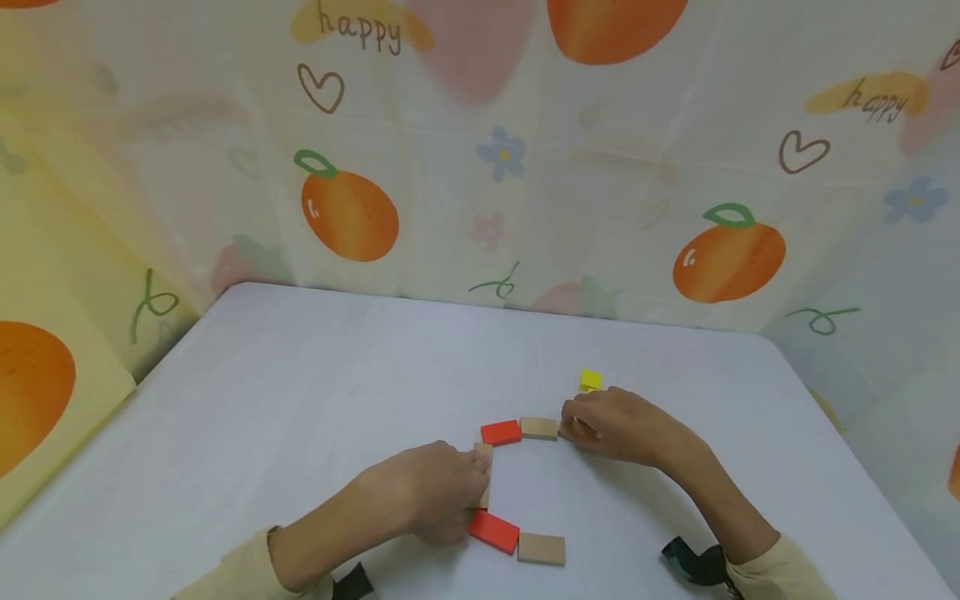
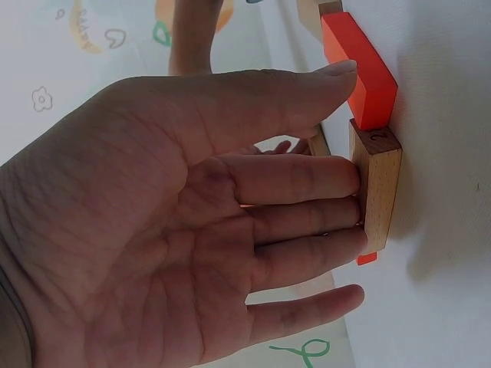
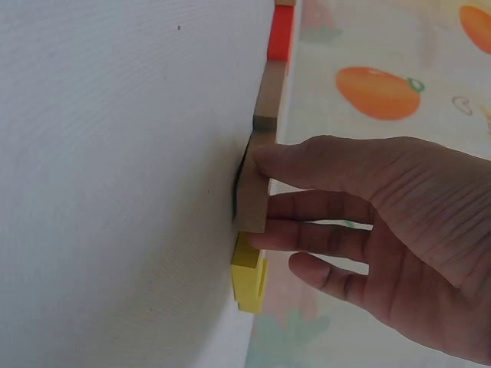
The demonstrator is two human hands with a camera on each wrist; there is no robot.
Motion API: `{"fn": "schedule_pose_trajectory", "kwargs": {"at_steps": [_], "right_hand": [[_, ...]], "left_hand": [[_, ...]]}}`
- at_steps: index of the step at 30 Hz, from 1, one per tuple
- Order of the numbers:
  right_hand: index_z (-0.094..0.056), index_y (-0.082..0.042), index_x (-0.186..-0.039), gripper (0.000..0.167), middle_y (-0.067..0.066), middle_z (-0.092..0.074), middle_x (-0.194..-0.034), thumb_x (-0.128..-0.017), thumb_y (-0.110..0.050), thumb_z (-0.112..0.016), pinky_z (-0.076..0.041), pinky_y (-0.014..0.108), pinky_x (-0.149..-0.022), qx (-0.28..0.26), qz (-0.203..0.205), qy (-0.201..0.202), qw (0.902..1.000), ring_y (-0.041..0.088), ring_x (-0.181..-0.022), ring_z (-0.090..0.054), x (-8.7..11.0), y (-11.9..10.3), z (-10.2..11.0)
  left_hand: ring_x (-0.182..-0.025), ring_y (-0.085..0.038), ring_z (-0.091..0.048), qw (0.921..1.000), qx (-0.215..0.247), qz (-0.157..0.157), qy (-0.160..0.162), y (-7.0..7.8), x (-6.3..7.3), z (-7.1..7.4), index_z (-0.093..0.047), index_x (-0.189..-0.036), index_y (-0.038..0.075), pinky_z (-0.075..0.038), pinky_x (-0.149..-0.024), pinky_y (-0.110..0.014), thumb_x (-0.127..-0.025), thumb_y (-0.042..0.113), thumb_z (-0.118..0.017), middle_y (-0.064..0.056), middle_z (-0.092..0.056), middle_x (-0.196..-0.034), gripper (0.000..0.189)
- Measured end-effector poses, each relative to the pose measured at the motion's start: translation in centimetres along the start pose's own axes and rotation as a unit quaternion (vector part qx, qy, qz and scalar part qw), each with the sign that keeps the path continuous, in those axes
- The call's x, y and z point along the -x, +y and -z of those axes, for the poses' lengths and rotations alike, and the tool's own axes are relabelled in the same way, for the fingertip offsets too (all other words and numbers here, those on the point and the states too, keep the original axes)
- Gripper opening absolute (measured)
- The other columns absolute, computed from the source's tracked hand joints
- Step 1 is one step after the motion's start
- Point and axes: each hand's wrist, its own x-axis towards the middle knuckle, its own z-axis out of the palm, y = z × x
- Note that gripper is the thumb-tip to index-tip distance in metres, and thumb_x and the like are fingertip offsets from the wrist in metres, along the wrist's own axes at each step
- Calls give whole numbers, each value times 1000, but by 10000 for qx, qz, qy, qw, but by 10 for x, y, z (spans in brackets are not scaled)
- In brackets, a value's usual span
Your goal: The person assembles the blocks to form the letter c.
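Note:
Several flat blocks form a bent line on the white table. My left hand (image 1: 438, 492) is at its left side, straight fingertips touching a wooden block (image 2: 383, 184) and the thumb by the front red block (image 1: 495, 531). Another wooden block (image 1: 542, 549) adjoins that red one. At the far side lie a second red block (image 1: 500, 432) and a wooden block (image 1: 538, 428). Right of these, my right hand (image 1: 622, 425) pinches a wooden block (image 3: 255, 184) between thumb and fingers, slightly tilted at the table. Just past its end are yellow blocks (image 3: 247, 272), partly hidden in the head view.
The white table (image 1: 337, 367) spreads around the blocks. Behind it hangs a patterned cloth (image 1: 442, 192) with oranges and hearts, also along both sides. A dark strap piece (image 1: 693, 562) hangs by the right sleeve.

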Motion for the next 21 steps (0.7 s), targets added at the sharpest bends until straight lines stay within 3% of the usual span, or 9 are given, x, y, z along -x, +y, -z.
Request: {"fn": "schedule_pose_trajectory", "kwargs": {"at_steps": [7,21], "right_hand": [[-68,-17,-96,17,-10,-60,-74,-89,-13,-83,-45,16,-66,122,37,60,9999,-1,-69,-46,3,1,-1],[-69,-18,-98,17,-10,-58,-73,-89,-12,-83,-44,16,-66,157,-44,93,9998,0,-69,-46,3,2,0]], "left_hand": [[-129,-21,-67,10000,41,-41,39,1,-1,-1,-58,-151,21,-62,-97,-30,-88,40,-83,6,-55,-158,70],[-130,-21,-67,10000,-52,-3,-19,1,-3,-1,-55,-153,23,-62,-96,-29,-88,41,-82,6,-55,-158,72]]}}
